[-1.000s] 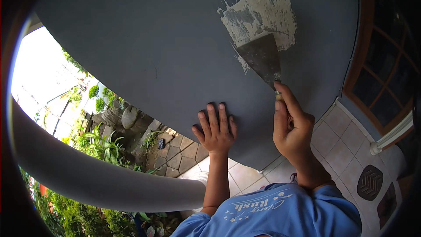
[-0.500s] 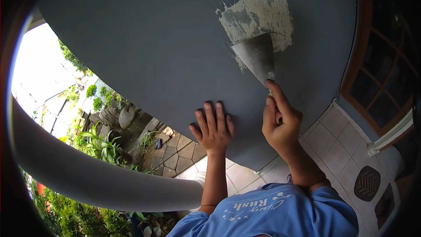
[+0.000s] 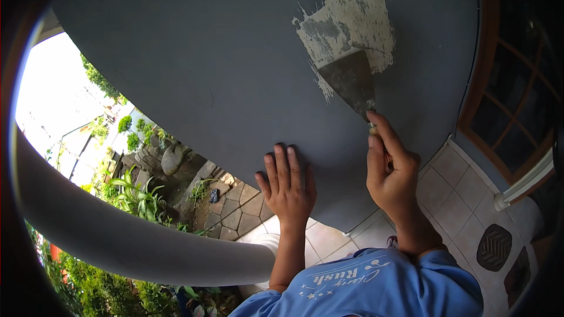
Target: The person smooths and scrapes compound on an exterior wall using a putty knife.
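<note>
In my right hand (image 3: 395,170) I hold a putty knife (image 3: 351,79), fingers wrapped round its handle and the index finger stretched along it toward the blade. The wide metal blade points up and away, its broad edge at the lower part of a rough off-white patch (image 3: 346,23). That patch has ragged, streaky borders and lies on a dark grey wall (image 3: 194,64). My left hand (image 3: 288,191) rests flat against the wall's lower part with fingers spread, left of the knife and lower down. It holds nothing.
On the left, a rounded grey-white column (image 3: 147,246) curves across the view. Behind it are garden plants (image 3: 138,196), rocks (image 3: 172,158) and stone paving (image 3: 232,214). A wood-framed window (image 3: 517,94) stands at right, above floor tiles (image 3: 458,182) and a dark mat (image 3: 493,246).
The putty knife and my right hand have shifted slightly right and down. The blade looks darker, at a changed angle. My left hand stays flat on the wall.
</note>
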Available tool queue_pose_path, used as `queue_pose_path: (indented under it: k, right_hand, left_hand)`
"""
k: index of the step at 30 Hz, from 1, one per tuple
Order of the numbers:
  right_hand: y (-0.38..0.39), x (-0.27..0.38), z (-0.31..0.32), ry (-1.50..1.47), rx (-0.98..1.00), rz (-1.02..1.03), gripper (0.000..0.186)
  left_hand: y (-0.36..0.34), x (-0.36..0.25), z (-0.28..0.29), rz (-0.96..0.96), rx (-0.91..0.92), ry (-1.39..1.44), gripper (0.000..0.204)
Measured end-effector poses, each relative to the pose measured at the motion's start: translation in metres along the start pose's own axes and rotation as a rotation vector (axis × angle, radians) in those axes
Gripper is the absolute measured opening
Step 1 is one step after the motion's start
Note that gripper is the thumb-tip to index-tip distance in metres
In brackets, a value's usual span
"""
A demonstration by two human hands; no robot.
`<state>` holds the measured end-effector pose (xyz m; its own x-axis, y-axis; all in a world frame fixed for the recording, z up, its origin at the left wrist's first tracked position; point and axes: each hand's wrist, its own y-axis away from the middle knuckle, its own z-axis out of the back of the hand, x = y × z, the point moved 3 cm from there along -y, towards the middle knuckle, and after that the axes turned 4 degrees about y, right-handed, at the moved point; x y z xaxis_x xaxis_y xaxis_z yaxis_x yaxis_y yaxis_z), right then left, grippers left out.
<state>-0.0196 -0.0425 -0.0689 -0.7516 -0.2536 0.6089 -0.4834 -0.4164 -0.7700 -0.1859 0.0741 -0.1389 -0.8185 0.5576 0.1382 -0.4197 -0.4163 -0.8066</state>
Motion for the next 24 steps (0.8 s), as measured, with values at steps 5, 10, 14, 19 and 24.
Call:
queue_pose_path:
  k: [5,10,14,19,24]
  right_hand:
    - [-0.011,-0.002,-0.014,0.039,-0.056,0.061,0.036]
    - [-0.007,0.003,-0.008,-0.008,-0.076,0.078,0.035]
    - [0.0,0.0,-0.013,0.051,-0.031,0.059,0.035]
    - [-0.017,-0.001,-0.014,0.025,-0.137,0.137,0.035]
    - [0.01,-0.002,0.0,0.023,0.016,-0.007,0.036]
  left_hand:
    - [-0.005,-0.014,0.013,0.074,0.12,0.011,0.064]
    - [0.001,-0.003,0.01,0.063,0.122,0.031,0.074]
    - [0.002,-0.003,0.009,0.056,0.147,-0.017,0.076]
    - [-0.007,-0.009,0.012,0.056,0.14,0.019,0.075]
    - [0.005,-0.003,0.01,0.049,0.148,-0.012,0.076]
